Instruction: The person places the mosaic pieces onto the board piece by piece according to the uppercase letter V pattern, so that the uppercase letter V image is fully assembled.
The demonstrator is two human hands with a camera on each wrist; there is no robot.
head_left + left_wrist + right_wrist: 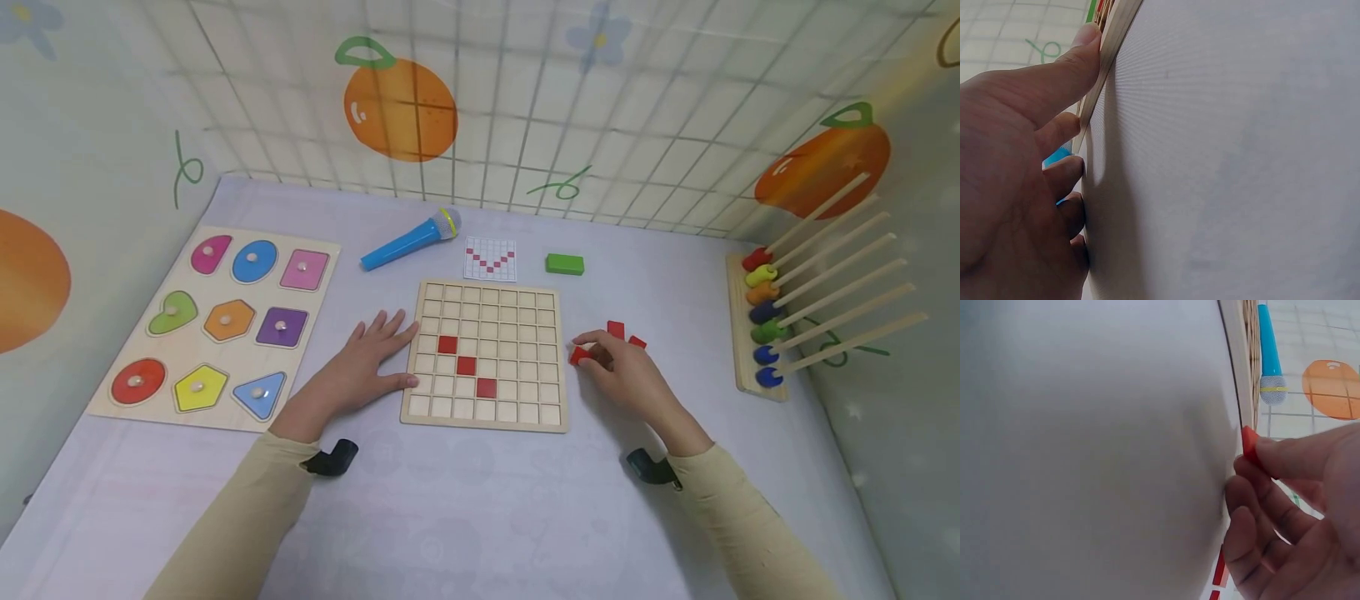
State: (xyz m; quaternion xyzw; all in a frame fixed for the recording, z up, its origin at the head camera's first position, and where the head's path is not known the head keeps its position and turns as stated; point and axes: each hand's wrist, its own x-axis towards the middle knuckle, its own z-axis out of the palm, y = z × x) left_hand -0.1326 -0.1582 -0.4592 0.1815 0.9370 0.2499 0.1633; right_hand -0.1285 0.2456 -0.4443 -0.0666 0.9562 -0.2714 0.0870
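We see a pale surface (480, 517) and, beyond it, walls (637, 100) printed with oranges (401, 108). The sleeves (232, 508) run out of view, and we cannot tell how many tiles the right hand (628, 375) hides. We count three red tiles (466, 366) in the board (483, 423) and two loose (616, 330); the right hand pinches another (580, 357), just right of the board. The left hand (356, 371), fingers spread, grips nothing and touches its left edge. Nine shapes (268, 335) sit in the puzzle (243, 358).

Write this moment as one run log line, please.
left hand: touches wooden grid board; right hand: pinches red tile; board cells: three red tiles, diagonal
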